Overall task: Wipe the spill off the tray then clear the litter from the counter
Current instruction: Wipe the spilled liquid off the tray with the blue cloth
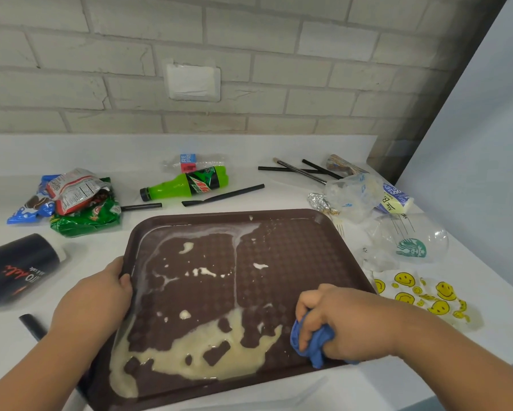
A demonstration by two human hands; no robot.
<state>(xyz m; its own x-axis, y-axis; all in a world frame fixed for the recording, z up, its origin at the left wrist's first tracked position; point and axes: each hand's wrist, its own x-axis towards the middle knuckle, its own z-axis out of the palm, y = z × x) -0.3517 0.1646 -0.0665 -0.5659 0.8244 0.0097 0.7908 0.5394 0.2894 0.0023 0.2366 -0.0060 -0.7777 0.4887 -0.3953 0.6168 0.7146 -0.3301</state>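
Right hand (338,321): fingers curled round blue cloth (311,342), pressed on the tray floor at 4 o'clock
Left hand (101,295): grips the tray rim at 9 o'clock, thumb over the edge
Tray (302,256): brown; holds cream spill (208,360) pooled at 6 to 7 o'clock, thin streaks reaching 11 and 12
Counter (101,247), 12 o'clock: capped green bottle (187,183) lying flat, black straw (222,195) beside
Counter, 2 o'clock: clear cup (409,238) on its side
Counter, 10 o'clock: heaped snack bags (80,203)

White counter (101,256), against a brick wall. Brown tray (219,213) lies flat at centre. To its left: snack wrappers (77,200) (heaped together) and a black cup (18,271) on its side. Behind: green bottle (187,185), black straws (222,195). Right: foil ball (319,201), clear cup (409,241), smiley-print paper (421,295).
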